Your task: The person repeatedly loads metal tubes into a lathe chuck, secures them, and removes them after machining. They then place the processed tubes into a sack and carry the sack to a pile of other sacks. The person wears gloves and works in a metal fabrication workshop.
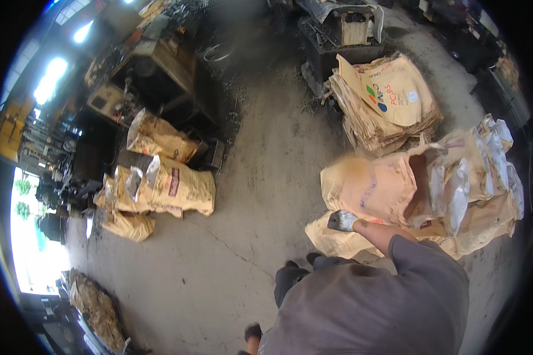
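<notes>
My right hand (341,220), in a grey and dark glove, is closed at the lower edge of a large tan paper sack (370,188). That sack lies tilted, its open mouth toward the right, and its outer end is smeared in the picture. Under my hand lies another flat tan sack (331,238). Low in the view, close to my body, hangs my left hand (253,330) in a dark glove. Its fingers cannot be made out, and nothing shows in it. More open sacks (485,204) with whitish inner liners stand on the right.
Ahead on the right is a thick stack of flattened sacks (391,100). Filled or crumpled sacks (180,188) stand on the left, beside dark machinery (160,65). A dirty bundle (95,307) lies at lower left. The concrete floor (260,160) runs between them.
</notes>
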The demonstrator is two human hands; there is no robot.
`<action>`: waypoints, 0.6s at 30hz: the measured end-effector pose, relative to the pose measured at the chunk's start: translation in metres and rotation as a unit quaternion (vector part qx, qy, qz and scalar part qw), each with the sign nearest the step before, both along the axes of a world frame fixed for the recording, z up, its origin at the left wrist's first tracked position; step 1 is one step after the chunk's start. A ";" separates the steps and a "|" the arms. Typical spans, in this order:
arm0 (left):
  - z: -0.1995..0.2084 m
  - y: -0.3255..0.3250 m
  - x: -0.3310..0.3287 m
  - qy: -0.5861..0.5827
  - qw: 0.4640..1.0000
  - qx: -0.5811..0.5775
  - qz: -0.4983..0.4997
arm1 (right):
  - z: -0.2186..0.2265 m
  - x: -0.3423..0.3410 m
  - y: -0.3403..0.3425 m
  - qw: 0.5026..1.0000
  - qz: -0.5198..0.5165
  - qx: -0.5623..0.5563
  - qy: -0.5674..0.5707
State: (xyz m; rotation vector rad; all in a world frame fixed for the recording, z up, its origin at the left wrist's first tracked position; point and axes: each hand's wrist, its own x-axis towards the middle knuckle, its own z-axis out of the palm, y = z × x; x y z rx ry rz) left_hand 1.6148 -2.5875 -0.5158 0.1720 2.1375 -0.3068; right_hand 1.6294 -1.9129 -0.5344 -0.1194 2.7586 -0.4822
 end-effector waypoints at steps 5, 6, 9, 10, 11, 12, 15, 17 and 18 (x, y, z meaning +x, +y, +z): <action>-0.045 0.010 -0.082 -0.027 0.997 0.064 0.030 | -0.017 -0.144 0.097 0.986 -0.149 0.055 0.051; -0.057 0.018 -0.116 -0.027 0.996 0.082 0.019 | -0.021 -0.170 0.118 0.984 -0.139 0.112 0.030; -0.079 0.053 -0.228 -0.021 0.991 0.132 -0.028 | -0.003 -0.220 0.179 0.945 -0.304 0.094 0.076; -0.081 0.071 -0.274 -0.014 0.988 0.146 -0.056 | 0.015 -0.230 0.197 0.930 -0.338 0.103 0.102; -0.080 0.092 -0.326 0.001 0.983 0.157 -0.098 | 0.036 -0.244 0.215 0.910 -0.380 0.114 0.123; -0.075 0.119 -0.383 0.026 0.974 0.165 -0.151 | 0.060 -0.258 0.232 0.887 -0.421 0.122 0.144; -0.043 0.229 -0.560 0.144 0.950 0.277 -0.031 | 0.131 -0.311 0.300 0.829 -0.540 0.120 0.077; -0.013 0.307 -0.644 0.157 0.774 0.582 0.193 | 0.155 -0.340 0.351 0.751 -0.645 0.092 0.105; 0.000 0.346 -0.678 0.114 0.697 0.648 0.285 | 0.157 -0.352 0.379 0.737 -0.661 0.114 0.086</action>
